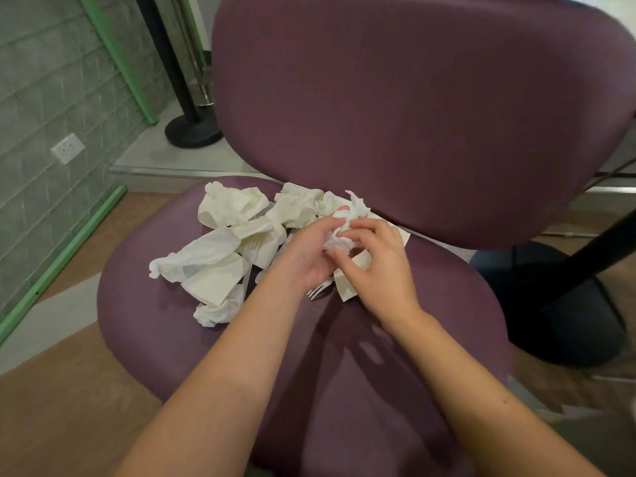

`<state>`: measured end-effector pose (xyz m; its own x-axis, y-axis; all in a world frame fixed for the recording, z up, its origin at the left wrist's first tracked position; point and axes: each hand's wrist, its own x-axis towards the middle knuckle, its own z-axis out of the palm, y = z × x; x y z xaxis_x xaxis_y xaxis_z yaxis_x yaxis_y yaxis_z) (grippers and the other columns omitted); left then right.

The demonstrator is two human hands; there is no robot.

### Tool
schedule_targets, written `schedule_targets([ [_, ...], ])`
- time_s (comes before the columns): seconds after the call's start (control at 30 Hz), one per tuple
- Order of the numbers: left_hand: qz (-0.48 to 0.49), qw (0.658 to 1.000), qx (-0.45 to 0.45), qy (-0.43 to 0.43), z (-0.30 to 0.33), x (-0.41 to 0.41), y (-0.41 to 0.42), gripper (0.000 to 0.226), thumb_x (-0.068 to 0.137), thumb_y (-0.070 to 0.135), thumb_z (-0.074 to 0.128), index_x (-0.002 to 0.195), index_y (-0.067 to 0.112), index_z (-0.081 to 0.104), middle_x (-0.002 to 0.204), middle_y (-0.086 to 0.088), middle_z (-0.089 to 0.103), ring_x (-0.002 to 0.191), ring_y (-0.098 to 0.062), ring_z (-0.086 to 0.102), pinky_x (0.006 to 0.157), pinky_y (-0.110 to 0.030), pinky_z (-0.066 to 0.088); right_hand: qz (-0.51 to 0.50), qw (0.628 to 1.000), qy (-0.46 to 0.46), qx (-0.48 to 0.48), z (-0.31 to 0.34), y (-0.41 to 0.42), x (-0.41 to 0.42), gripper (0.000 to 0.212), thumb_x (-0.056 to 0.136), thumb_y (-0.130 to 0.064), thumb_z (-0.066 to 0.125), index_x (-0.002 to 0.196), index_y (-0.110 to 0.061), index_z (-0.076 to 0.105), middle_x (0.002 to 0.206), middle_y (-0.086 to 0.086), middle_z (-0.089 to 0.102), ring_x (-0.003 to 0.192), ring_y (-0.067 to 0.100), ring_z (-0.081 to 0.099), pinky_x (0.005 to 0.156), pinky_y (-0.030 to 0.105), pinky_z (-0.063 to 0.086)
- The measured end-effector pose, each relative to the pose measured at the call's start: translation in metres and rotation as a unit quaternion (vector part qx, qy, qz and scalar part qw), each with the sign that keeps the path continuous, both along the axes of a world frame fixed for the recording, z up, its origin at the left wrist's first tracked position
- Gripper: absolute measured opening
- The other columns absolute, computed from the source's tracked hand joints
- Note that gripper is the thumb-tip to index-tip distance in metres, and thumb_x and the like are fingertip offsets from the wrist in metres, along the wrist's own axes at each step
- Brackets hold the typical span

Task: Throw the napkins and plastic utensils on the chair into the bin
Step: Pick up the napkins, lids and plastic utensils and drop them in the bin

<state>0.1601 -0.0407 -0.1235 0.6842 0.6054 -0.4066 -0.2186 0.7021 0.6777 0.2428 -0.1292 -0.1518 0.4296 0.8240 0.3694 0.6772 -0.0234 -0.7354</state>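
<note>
1. Progress: early. No bin in view, so by my read nothing has gone in yet. Nearly all the litter sits on the purple chair seat.
2. L hand: palm up, fingers curled round a crumpled napkin wad, held above the seat, approx centre of seat, just in front of the backrest.
3. R hand: fingers bent, tips pinching the same wad from the 3 o'clock side. Both hands seem to be balling it up; whether R also has hold of the flat napkin under it, can't tell.
4. Napkin pile: spread from 9 to 12 o'clock of my hands, pieces overlapping and touching.
5. Count, napkins: approx 8–9 separate pieces incl. the wad in hand; overlap makes an exact no. unsure.
6. Count, utensils: 2 white plastic forks seen for sure. Fork 1 lies among the napkins at 9 o'clock of L hand; fork 2 pokes out below L hand at 6 o'clock. A couple more white handles show under the pile; type can't tell.
7. Left to do: gather the rest, find the bin, drop all in. Prob more than one handful.
</note>
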Motion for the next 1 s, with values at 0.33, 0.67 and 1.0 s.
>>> schedule_targets([
  [0.33, -0.084, 0.987, 0.104, 0.088, -0.006, 0.021, -0.071, 0.021, 0.097, 0.026, 0.049, 0.111, 0.022, 0.064, 0.101, -0.001, 0.065, 0.084, -0.011, 0.055, 0.074, -0.027, 0.039, -0.098, 0.978, 0.185, 0.0, 0.026, -0.07, 0.017, 0.013, 0.079, -0.004, 0.071, 0.082, -0.016, 0.067, 0.081, -0.009, 0.067, 0.067, -0.003, 0.055, 0.059, 0.01, 0.039],
  [0.67, -0.172, 0.982, 0.072, 0.005, 0.016, 0.107, -0.197, 0.021, 0.102, 0.014, 0.047, 0.105, 0.003, 0.064, 0.098, -0.012, 0.069, 0.09, -0.021, 0.067, 0.091, -0.034, 0.052, -0.205, 0.958, 0.196, 0.03, 0.031, -0.209, 0.082, 0.017, 0.081, -0.008, 0.07, 0.082, -0.023, 0.062, 0.103, -0.006, 0.066, 0.093, 0.009, 0.063, 0.082, 0.028, 0.052],
  [1.0, -0.32, 0.941, 0.071, 0.087, -0.007, 0.198, -0.327, 0.026, 0.099, 0.021, 0.056, 0.124, 0.017, 0.059, 0.126, -0.012, 0.064, 0.108, -0.022, 0.063, 0.095, -0.035, 0.05, -0.353, 0.916, 0.188, -0.002, 0.007, -0.349, 0.14, 0.023, 0.079, -0.027, 0.073, 0.093, -0.026, 0.055, 0.091, -0.003, 0.064, 0.086, 0.012, 0.061, 0.07, 0.031, 0.051],
])
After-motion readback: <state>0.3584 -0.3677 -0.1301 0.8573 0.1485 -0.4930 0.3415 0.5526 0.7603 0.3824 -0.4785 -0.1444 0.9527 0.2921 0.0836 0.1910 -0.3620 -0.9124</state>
